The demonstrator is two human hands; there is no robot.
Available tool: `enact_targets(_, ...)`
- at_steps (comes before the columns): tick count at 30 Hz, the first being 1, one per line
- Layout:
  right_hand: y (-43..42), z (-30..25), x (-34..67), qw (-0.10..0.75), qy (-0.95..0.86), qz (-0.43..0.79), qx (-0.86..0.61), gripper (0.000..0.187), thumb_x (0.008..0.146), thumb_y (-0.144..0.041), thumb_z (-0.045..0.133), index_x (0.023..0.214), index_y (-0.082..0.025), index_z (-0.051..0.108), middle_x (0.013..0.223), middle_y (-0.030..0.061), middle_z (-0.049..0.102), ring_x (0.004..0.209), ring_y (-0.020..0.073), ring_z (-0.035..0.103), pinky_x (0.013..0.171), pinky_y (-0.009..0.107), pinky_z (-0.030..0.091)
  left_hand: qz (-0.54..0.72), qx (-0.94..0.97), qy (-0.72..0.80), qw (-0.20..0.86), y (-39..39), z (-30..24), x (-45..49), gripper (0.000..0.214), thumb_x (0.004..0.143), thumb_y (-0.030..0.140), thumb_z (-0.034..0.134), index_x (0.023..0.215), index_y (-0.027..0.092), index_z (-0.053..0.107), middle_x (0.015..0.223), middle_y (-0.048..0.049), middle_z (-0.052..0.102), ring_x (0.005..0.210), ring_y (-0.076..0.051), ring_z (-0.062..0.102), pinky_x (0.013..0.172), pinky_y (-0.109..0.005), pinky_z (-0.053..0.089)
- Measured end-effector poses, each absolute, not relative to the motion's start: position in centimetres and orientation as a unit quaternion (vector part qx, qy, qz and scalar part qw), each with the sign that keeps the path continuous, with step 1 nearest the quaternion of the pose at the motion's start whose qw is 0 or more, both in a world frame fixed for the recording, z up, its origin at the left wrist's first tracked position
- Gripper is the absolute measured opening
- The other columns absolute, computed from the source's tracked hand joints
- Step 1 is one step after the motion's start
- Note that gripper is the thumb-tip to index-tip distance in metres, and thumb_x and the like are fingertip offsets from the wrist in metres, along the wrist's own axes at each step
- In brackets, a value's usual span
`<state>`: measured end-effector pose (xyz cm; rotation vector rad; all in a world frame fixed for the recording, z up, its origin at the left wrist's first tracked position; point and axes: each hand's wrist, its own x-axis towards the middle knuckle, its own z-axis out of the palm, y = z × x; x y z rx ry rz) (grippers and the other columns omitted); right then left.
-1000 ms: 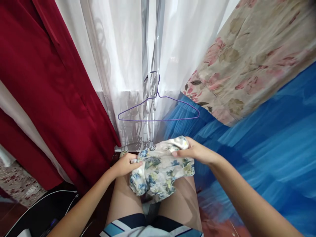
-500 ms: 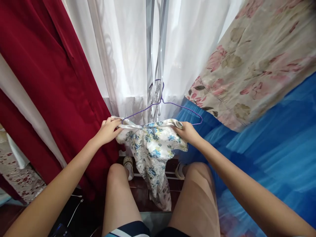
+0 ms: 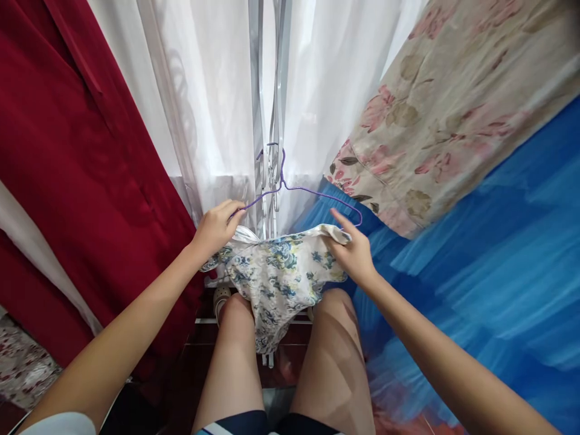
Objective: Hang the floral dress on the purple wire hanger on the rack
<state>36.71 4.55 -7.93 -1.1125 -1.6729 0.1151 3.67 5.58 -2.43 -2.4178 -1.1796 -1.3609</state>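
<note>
A white garment with blue and yellow flowers (image 3: pixel 283 272) hangs between my hands, over the gap between my knees. Through its neckline area runs a purple clothes hanger (image 3: pixel 312 191), its hook pointing away from me. My left hand (image 3: pixel 218 228) is closed on the hanger's left arm, close to the garment's left shoulder. At the garment's right shoulder, my right hand (image 3: pixel 353 251) grips the cloth, with the index finger stretched toward the hanger's right end. That end shows above the fabric; the hanger's lower bar is mostly hidden.
White sheer curtains (image 3: pixel 212 90) with dangling grey-white straps (image 3: pixel 267 72) face me. Dark red curtain cloth (image 3: pixel 90 151) hangs at left. On the right hang a beige floral cloth (image 3: pixel 408 133) and a blue cloth (image 3: pixel 489 272). A clog (image 3: pixel 221 302) is on the dark red floor.
My left hand has moved from the garment's shoulder edge onto the hanger's arm. My right index finger has stretched out. The garment's lower part hangs less far down, and the view has shifted slightly right.
</note>
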Motion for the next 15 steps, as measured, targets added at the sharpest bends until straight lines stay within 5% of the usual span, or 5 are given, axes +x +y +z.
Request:
enact_targets(2, 4.6, -7.3, 38.2, 0.547, -0.668, 0.023, -0.504, 0.076, 0.077, -0.029, 0.067, 0.148, -0.012, 0.045, 0.118, 0.0148, 0.07, 0.089, 0.0262, 0.067, 0.082, 0.038, 0.052, -0.438, -0.802, -0.399, 0.075, 5.5, -2.5, 3.7, 0.022, 0.096, 0.029, 0.048, 0.102, 0.02, 0.067, 0.096, -0.0068, 0.065, 0.087, -0.021, 0.062, 0.081, -0.03, 0.045)
enact_targets(4, 4.9, -6.0, 39.5, 0.511, -0.682, 0.028, -0.523, 0.07, 0.075, -0.027, 0.069, 0.141, -0.009, 0.053, 0.115, 0.0155, 0.072, 0.09, 0.0278, 0.067, 0.081, 0.039, 0.052, -0.423, -0.799, -0.416, 0.094, 5.3, -2.3, 3.7, 0.022, 0.096, 0.03, 0.048, 0.099, 0.02, 0.067, 0.095, -0.0067, 0.063, 0.083, -0.021, 0.061, 0.077, -0.031, 0.045)
enact_targets(7, 5.0, -3.4, 41.1, 0.426, -0.72, 0.042, -0.545, 0.028, 0.076, -0.03, 0.071, 0.093, -0.009, 0.076, 0.093, 0.0153, 0.075, 0.082, 0.0282, 0.067, 0.071, 0.036, 0.05, -0.423, -0.775, -0.453, 0.125, 5.2, -1.7, 3.3, 0.019, 0.093, 0.03, 0.052, 0.096, 0.02, 0.068, 0.106, -0.0084, 0.06, 0.086, -0.022, 0.06, 0.073, -0.031, 0.044)
enact_targets(10, 4.3, -0.9, 42.8, 0.359, -0.722, 0.143, -0.574, 0.029, 0.073, -0.039, 0.077, 0.067, -0.011, 0.072, 0.066, 0.0114, 0.071, 0.06, 0.0208, 0.063, 0.054, 0.032, 0.043, -0.462, -0.746, -0.466, 0.111, 5.7, -1.6, 2.2, 0.017, 0.091, 0.031, 0.056, 0.093, 0.019, 0.069, 0.121, -0.0103, 0.055, 0.093, -0.023, 0.059, 0.08, -0.032, 0.045)
enact_targets(15, 4.1, -1.2, 43.4, 0.395, -0.698, 0.329, -0.498, 0.046, 0.095, -0.05, 0.053, 0.097, -0.009, 0.075, 0.088, 0.0166, 0.076, 0.069, 0.0211, 0.071, 0.061, 0.036, 0.048, -0.529, -0.705, -0.469, -0.05, 6.6, -3.1, 0.1, 0.033, 0.089, 0.038, 0.061, 0.117, 0.02, 0.064, 0.095, -0.0063, 0.067, 0.072, -0.019, 0.06, 0.077, -0.03, 0.046)
